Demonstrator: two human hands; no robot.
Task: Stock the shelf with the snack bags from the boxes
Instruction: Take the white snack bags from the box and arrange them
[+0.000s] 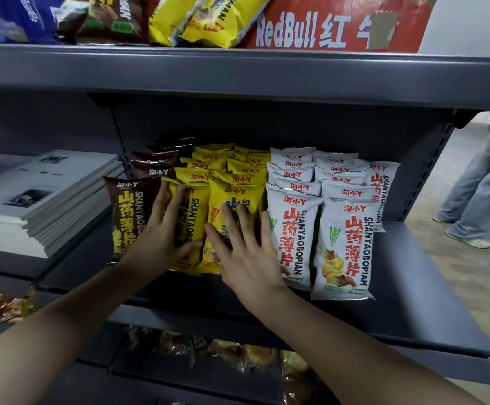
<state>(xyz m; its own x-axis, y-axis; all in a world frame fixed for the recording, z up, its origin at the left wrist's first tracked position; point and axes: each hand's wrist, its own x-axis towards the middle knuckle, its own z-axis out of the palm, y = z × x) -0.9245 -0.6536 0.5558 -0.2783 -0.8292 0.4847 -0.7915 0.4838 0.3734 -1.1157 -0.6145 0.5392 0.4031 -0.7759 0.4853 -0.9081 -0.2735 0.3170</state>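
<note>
At the far left of the middle shelf (413,258) lies a stack of printed booklets (42,200), well apart from the work and best left alone. Next comes the row of brown snack bags (127,211), standing on end and leaning back. The left hand (162,238) lies flat across the seam between the front brown bag and the yellow snack bags (194,217), its grip open, fingers spread, holding nothing. The right hand (243,258) presses palm-down on the second yellow column, its grip likewise open and empty, its outer fingers just touching the white snack bags (293,229). No box is in view.

The step appears to be squaring up the yellow rows. To do it well, the person should push evenly with flat palms, not fingertips, so the puffed bags slide back without being crushed. The front faces should end in line with the brown and white neighbours. The white bag at the far right (343,249) sits further forward than the others and probably needs nudging back too.
</note>
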